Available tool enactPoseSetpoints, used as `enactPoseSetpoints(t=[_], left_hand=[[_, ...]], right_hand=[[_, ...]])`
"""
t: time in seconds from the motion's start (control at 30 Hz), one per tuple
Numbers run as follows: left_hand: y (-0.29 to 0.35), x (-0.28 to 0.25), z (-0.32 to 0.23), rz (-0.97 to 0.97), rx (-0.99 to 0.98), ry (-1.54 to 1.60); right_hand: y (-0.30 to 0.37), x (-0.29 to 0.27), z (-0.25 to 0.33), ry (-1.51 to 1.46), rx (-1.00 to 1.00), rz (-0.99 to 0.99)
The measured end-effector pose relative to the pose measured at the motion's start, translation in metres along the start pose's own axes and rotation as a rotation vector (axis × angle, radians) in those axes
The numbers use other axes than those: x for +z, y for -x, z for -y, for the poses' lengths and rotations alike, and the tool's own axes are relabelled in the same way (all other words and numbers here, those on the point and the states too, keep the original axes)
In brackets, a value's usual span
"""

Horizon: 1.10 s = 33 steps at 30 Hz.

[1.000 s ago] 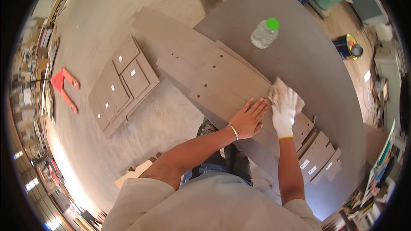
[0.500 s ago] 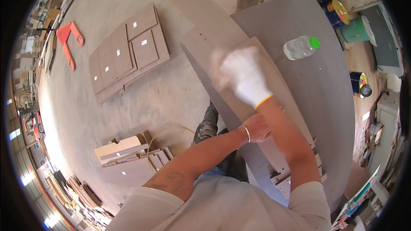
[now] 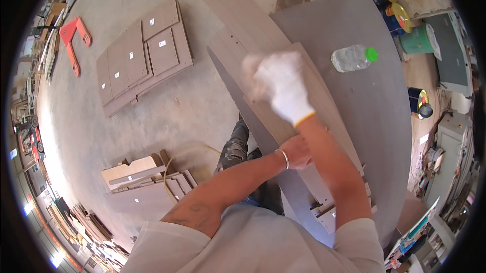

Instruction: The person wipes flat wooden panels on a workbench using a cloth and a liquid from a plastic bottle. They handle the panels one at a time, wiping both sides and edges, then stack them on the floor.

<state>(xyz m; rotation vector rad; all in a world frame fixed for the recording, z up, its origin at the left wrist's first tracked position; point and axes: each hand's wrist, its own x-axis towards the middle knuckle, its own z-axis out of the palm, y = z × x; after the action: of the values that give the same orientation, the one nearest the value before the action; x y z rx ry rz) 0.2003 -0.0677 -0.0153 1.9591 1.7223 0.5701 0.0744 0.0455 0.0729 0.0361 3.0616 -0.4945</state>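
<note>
My right hand (image 3: 278, 83), in a white glove with a yellow cuff edge, is over the far part of a brown wood-grain board (image 3: 329, 111). It is closed around something blurred and pale brown, whose kind I cannot make out. My bare left hand (image 3: 297, 151), with a bracelet at the wrist, is at the board beneath my right forearm, which hides its fingers. The board lies on a larger grey-brown panel (image 3: 377, 106). Another long board (image 3: 238, 7) reaches out beyond its far end. On the panel stands or lies a clear bottle (image 3: 349, 59) with a green cap.
Flat brown panels (image 3: 129, 65) with white labels lie on the floor at left. Nearer is a stack of cut boards (image 3: 147, 182). A red pallet jack (image 3: 76, 37) is at the far left. Drums (image 3: 397, 19) and a green bucket (image 3: 420, 40) line the right side.
The whole view has shifted a little, moving things slightly left. My right hand is smeared by motion in both frames and is slightly farther left on the board. The left hand stays at its place.
</note>
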Motion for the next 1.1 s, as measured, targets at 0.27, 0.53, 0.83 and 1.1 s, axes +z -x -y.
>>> enactPoseSetpoints(t=[0.27,0.53,0.83,1.1], left_hand=[[-0.011,-0.046,-0.013,0.209,0.010,-0.017],[-0.002,-0.017,-0.005,-0.154,0.002,-0.053],[0.008,-0.070,0.020,-0.110,0.028,0.087],[0.002,-0.201,0.184,0.185,0.120,-0.022]], right_hand=[[0.016,0.012,-0.050,-0.113,0.117,-0.211],[0.021,-0.025,-0.009,-0.135,0.081,0.235],[0.180,-0.008,-0.037,-0.633,0.725,-0.437],[0.145,0.011,0.066,-0.262,0.820,-0.453]])
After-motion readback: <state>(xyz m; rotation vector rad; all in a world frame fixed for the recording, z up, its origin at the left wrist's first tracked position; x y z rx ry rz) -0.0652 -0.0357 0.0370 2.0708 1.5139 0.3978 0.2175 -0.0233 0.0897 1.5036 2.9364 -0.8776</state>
